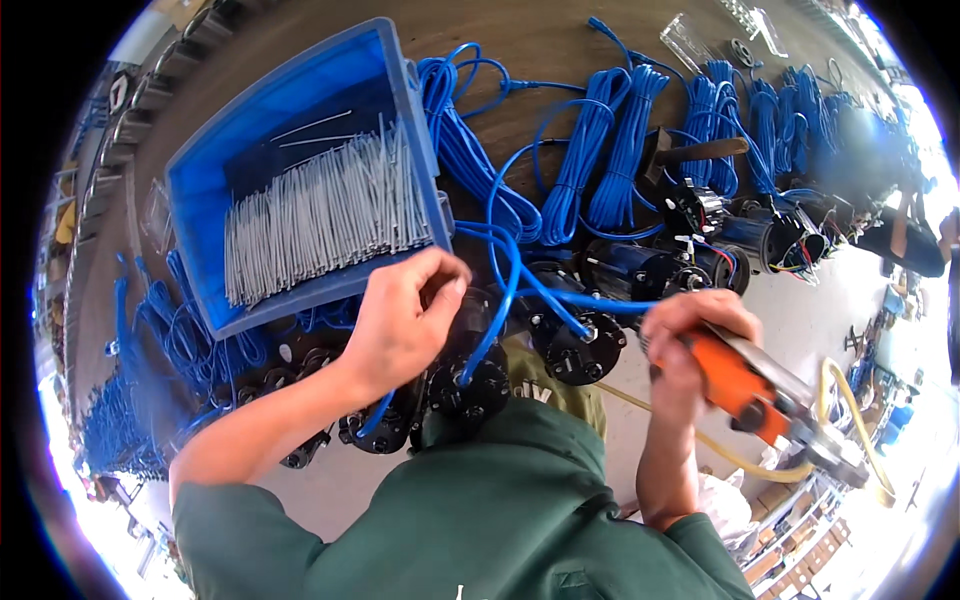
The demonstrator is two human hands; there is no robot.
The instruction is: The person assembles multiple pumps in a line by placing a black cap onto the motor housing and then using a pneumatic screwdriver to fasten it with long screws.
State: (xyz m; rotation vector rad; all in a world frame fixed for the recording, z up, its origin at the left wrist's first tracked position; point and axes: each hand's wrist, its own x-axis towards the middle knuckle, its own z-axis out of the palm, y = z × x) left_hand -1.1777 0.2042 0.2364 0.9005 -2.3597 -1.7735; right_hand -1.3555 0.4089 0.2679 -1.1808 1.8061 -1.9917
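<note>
My right hand (690, 335) is wrapped round an orange and grey power tool (745, 390), which points down to the right, with a yellow hose beside its lower end. My left hand (405, 315) has its fingers curled and the thumb close to the index finger. Whatever it may pinch is too small or hidden to name. It hovers by the near right corner of a tilted blue bin (195, 215) full of long thin metal rods (320, 220). Below and between my hands stand black round motor units (470, 385), (580, 345) with blue cables (505, 270) coming from their ends.
Tied bundles of blue cable (590, 150) lie across the brown bench, and more cable (190, 330) is heaped at the left. A wooden-handled hammer (705, 150) rests among the bundles. Further motor units (745, 235) line the bench edge at right. The yellow hose (750, 465) loops at the lower right.
</note>
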